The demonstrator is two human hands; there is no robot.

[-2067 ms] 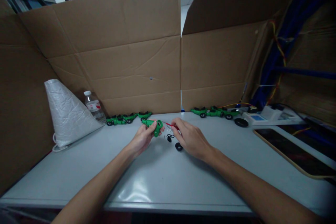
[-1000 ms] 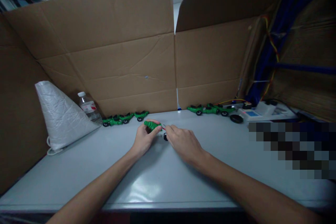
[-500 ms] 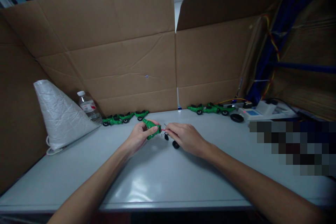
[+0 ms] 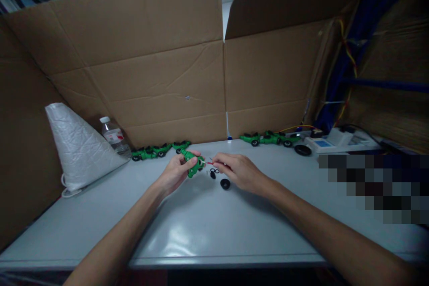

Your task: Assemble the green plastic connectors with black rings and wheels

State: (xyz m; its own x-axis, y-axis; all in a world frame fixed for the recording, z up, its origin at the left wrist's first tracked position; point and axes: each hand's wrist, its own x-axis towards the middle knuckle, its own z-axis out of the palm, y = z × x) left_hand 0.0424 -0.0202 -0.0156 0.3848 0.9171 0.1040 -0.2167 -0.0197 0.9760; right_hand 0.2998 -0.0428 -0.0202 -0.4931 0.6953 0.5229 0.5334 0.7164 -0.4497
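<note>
My left hand (image 4: 176, 170) is closed around a green toy car body (image 4: 192, 167), holding it above the table. In my right hand (image 4: 239, 172) is a slim screwdriver (image 4: 210, 163), red with a thin metal shaft. Its tip meets the right end of the car body; whether it sits in a screw is too small to tell. Beneath my right hand lie a round black wheel (image 4: 225, 183), a small black part (image 4: 212, 174) and small black rings (image 4: 216, 170).
Green toy cars (image 4: 152, 151) line the back left, beside a water bottle (image 4: 115, 136) and a white wrapped bundle (image 4: 77, 147). More green cars (image 4: 270, 138) stand back right, near a black ring (image 4: 302, 150) and a power strip (image 4: 345, 140). Cardboard walls (image 4: 161, 76) enclose the table (image 4: 201, 232).
The car body has turned slightly in my left hand. My right hand has shifted a little up and right, exposing the screwdriver's metal shaft, the wheel and the rings.
</note>
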